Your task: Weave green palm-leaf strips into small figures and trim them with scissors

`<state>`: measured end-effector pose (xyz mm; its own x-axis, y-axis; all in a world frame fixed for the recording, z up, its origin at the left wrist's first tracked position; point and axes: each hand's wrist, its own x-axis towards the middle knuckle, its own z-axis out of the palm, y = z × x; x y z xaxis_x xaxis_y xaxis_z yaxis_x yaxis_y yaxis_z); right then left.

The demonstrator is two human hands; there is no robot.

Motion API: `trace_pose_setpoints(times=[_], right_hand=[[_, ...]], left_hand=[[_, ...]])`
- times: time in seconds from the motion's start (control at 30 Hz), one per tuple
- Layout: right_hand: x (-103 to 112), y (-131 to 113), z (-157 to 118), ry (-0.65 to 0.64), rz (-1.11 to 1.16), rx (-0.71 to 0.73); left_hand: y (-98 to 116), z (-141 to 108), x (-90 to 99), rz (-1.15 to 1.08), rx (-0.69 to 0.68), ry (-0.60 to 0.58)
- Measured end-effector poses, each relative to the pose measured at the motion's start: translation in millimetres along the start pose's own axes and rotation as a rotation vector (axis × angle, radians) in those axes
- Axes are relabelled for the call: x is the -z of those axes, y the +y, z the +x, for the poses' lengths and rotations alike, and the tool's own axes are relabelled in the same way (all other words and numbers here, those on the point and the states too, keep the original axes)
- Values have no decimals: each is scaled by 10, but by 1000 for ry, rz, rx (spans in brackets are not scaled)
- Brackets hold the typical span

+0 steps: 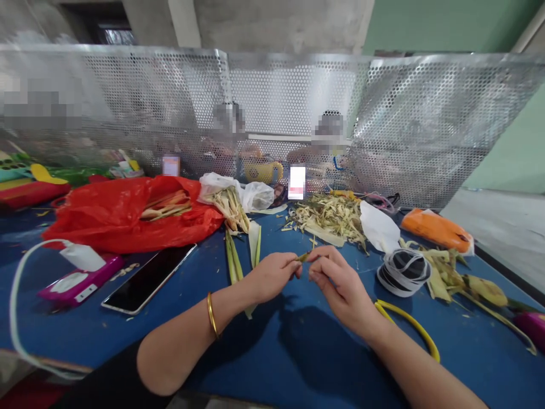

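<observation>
fingers (292,262) of the left hand (272,277) pinch a tiny plant piece (303,257), probably to steady it; right hand (337,281) curls in at its other end, can't tell if gripping; green strips (233,255) just left of the fingers, handy I guess; shredded pile (330,218) beyond them on the counter (332,369)

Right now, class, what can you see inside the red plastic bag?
Pale plant strips lie in the open part of the red plastic bag. Anything deeper is hidden by the bag's crumpled folds.
</observation>
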<state>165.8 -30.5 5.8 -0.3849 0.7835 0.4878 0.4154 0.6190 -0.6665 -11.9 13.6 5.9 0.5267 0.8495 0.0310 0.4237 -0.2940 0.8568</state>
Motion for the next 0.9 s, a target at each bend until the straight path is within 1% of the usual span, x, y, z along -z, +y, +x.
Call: trace_pose_setpoints(times=[0.07, 0.1, 0.17, 0.23, 0.3, 0.37, 0.4, 0.47, 0.53, 0.6, 0.63, 0.67, 0.7, 0.77, 0.83, 0.9], right_hand=[[2, -16, -6, -102, 96, -10], [-2, -18, -8, -156, 108, -28], [-15, -24, -14, -222, 30, -44], [-27, -40, -21, -239, -115, -6], [-26, -66, -29, -239, -203, 49], [-9, -83, -32, -225, -191, 53], [5, -84, -28, -213, -153, 28], [37, -61, -8, -172, -36, -75], [72, -5, 26, -128, 144, -241], [104, 68, 60, -111, 417, -448], [118, 105, 74, -111, 574, -552], [129, 137, 85, -106, 730, -642], [137, 164, 94, -89, 868, -713], [137, 194, 104, -7, 1068, -789], [109, 190, 109, 79, 1176, -814], [54, 161, 107, 127, 1209, -819]], left_hand=[[-7, -3, -20, 21, -1, -16], [-7, -3, -25, 29, 9, -8], [-7, 4, -27, 32, 34, 27], [-11, 14, -20, 38, 44, 57], [-21, 17, -17, 79, 28, 51], [-30, 3, -31, 164, -2, 31], [-33, -14, -45, 215, -26, 24], [-28, -61, -78, 326, -89, 9], [-6, -116, -100, 427, -179, -52], [32, -158, -95, 477, -281, -177], [56, -170, -83, 468, -320, -233], [80, -174, -68, 440, -334, -265], [102, -172, -52, 396, -321, -253], [132, -153, -28, 274, -266, -167], [134, -123, -25, 146, -208, -60], [107, -88, -39, 53, -163, 34]])
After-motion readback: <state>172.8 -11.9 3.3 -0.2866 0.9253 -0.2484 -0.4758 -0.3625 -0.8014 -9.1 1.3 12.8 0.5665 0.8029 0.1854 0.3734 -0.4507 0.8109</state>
